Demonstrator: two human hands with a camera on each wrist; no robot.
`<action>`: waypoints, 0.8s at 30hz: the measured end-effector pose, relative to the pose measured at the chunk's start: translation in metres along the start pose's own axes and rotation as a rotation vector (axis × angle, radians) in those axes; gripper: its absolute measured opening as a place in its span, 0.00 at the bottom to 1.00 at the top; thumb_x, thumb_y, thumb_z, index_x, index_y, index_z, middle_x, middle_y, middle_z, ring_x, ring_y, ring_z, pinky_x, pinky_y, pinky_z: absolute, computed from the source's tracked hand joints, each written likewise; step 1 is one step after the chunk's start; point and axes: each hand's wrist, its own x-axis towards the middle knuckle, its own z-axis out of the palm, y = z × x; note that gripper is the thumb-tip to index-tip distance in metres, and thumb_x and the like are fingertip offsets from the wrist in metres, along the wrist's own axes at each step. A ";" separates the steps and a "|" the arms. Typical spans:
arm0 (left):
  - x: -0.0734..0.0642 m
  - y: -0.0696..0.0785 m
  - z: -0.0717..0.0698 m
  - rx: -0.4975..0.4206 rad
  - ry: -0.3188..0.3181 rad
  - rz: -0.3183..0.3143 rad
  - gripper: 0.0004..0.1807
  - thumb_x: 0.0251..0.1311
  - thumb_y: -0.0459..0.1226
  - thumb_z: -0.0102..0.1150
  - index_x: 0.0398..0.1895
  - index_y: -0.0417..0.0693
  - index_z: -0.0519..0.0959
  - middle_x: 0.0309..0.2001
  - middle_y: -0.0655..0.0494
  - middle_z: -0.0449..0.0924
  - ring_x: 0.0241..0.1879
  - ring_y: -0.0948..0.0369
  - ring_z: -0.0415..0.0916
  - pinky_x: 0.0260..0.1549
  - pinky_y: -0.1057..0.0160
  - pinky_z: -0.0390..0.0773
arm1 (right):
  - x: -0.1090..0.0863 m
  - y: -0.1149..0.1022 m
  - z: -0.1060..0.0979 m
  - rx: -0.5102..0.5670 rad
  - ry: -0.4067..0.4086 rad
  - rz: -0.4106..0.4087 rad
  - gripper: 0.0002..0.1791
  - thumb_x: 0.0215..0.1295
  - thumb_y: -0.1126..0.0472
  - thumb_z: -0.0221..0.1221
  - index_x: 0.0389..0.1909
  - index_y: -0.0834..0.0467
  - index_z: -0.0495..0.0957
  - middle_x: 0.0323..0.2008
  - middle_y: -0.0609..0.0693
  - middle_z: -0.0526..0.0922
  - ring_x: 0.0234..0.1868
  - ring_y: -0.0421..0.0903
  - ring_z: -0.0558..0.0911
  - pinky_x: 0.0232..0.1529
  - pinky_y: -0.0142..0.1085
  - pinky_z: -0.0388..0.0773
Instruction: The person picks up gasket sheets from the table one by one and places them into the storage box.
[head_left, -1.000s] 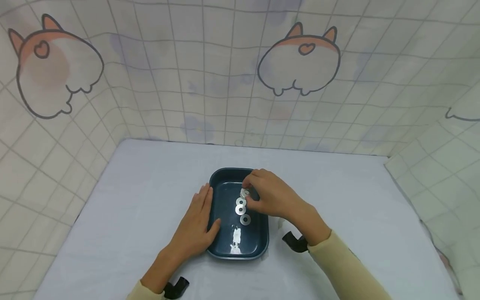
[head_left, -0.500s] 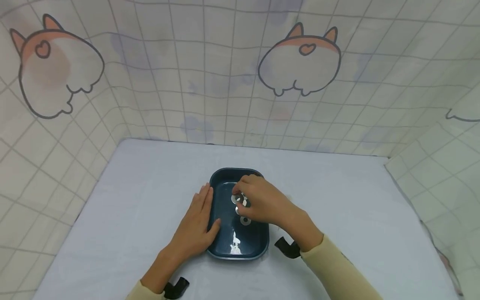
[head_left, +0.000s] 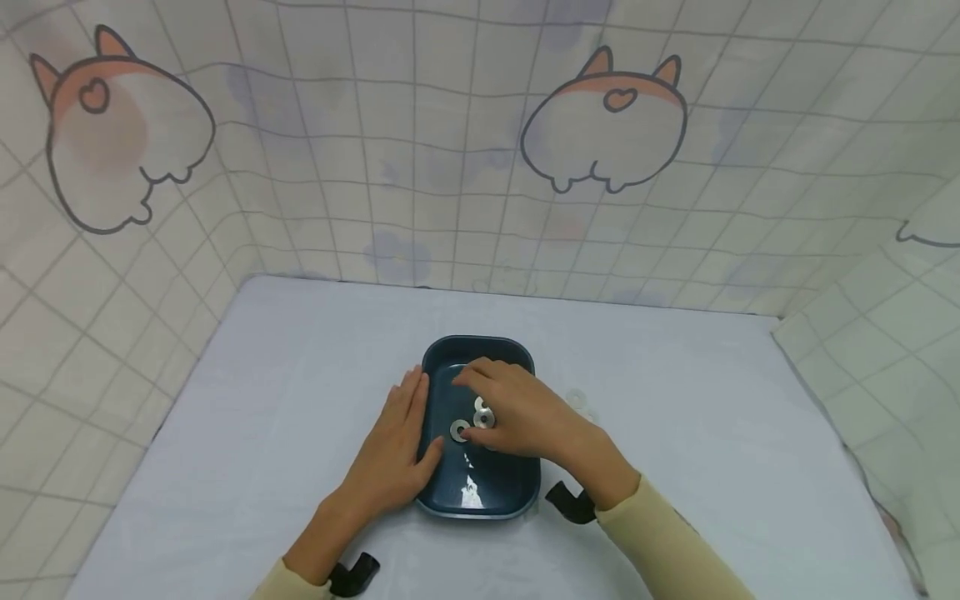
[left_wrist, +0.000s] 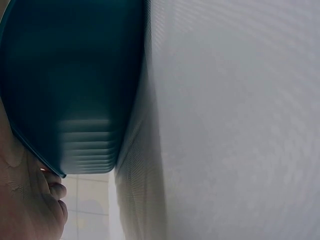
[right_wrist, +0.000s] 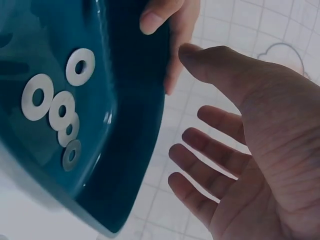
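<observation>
Inside the dark tray (head_left: 498,485) on the tabletop (head_left: 315,350) lie five washers (right_wrist: 53,113), probably light, stiff and slick; their outer edges look best for pinching; the right grip (head_left: 521,408) is wide, holding nothing; the left grip (head_left: 392,454) rests straight-fingered against the tray.

A smooth white cloth-covered tabletop (head_left: 712,400) fills the lower middle, its straight far edge meeting a white, softly rippled fabric backdrop (head_left: 375,175) printed with thin grey grid lines and pale lavender blotches (head_left: 397,257). Similar gridded white panels stand at the left side (head_left: 90,400) and right side (head_left: 892,350), enclosing the space. On the upper left, a round white-and-orange cartoon dog (head_left: 127,150) is shown tilted, with pointed ears and a heart mark. A matching upright cartoon dog (head_left: 604,133) decorates the back. Light is soft and muted, with the right panel tinged faintly green.
</observation>
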 end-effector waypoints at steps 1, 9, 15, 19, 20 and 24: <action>0.000 0.000 0.000 0.002 0.001 -0.004 0.49 0.73 0.48 0.56 0.87 0.43 0.42 0.89 0.48 0.38 0.88 0.52 0.40 0.87 0.62 0.33 | -0.001 0.001 0.001 -0.005 -0.003 0.004 0.35 0.64 0.47 0.73 0.69 0.56 0.77 0.70 0.53 0.79 0.71 0.52 0.79 0.74 0.50 0.78; 0.000 0.000 0.000 0.009 0.010 -0.012 0.50 0.72 0.48 0.57 0.87 0.42 0.43 0.89 0.48 0.39 0.88 0.52 0.39 0.88 0.56 0.39 | -0.010 0.009 0.005 0.002 0.009 0.075 0.40 0.62 0.44 0.75 0.72 0.55 0.75 0.75 0.55 0.74 0.77 0.54 0.73 0.78 0.55 0.71; 0.001 0.000 0.000 0.007 0.019 -0.006 0.50 0.72 0.47 0.57 0.87 0.43 0.43 0.88 0.47 0.41 0.88 0.52 0.40 0.86 0.66 0.30 | -0.017 0.016 0.009 -0.009 0.074 0.086 0.37 0.66 0.45 0.72 0.72 0.55 0.75 0.73 0.54 0.77 0.74 0.53 0.76 0.76 0.54 0.75; 0.001 0.000 0.002 0.008 0.025 -0.012 0.50 0.72 0.47 0.58 0.87 0.43 0.43 0.88 0.46 0.42 0.88 0.52 0.40 0.85 0.67 0.28 | -0.023 0.023 0.013 -0.024 0.136 0.092 0.33 0.68 0.46 0.70 0.70 0.54 0.77 0.71 0.53 0.79 0.71 0.54 0.80 0.73 0.52 0.78; 0.001 0.000 0.003 0.009 0.029 -0.012 0.50 0.71 0.47 0.58 0.87 0.43 0.43 0.88 0.46 0.42 0.88 0.51 0.40 0.85 0.68 0.27 | -0.024 0.025 0.013 -0.023 0.147 0.099 0.33 0.68 0.47 0.70 0.70 0.54 0.77 0.70 0.52 0.79 0.70 0.54 0.80 0.73 0.52 0.79; 0.002 0.001 0.006 0.011 0.040 -0.011 0.50 0.71 0.47 0.58 0.87 0.42 0.44 0.88 0.45 0.43 0.88 0.51 0.41 0.82 0.73 0.23 | -0.032 0.032 0.014 0.002 0.177 0.138 0.32 0.67 0.49 0.71 0.68 0.54 0.78 0.69 0.53 0.80 0.68 0.56 0.81 0.71 0.53 0.80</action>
